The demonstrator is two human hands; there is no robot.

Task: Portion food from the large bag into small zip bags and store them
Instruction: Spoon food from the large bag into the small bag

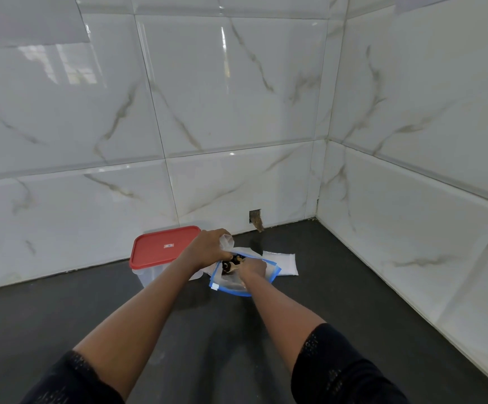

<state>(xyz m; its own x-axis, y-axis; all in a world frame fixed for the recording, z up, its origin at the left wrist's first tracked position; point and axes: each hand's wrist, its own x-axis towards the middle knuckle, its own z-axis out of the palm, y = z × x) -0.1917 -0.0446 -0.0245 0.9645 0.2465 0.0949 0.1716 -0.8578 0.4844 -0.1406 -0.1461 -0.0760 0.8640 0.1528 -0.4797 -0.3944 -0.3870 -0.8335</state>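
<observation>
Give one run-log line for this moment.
left hand: holds clear bag | right hand: in blue-rimmed zip bag | container: lidded

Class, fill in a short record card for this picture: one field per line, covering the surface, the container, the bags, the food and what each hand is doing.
surface: dark countertop in a corner of white marble-look tiled walls
container: clear plastic box with red lid, lid on, to the left of the bags
open bag: blue-edged zip bag, mouth open
food: dark and pale pieces inside the open bag
spare bag: flat clear bag lying to the right
left hand: gripping clear plastic above the open bag
right hand: at the open bag's mouth
</observation>
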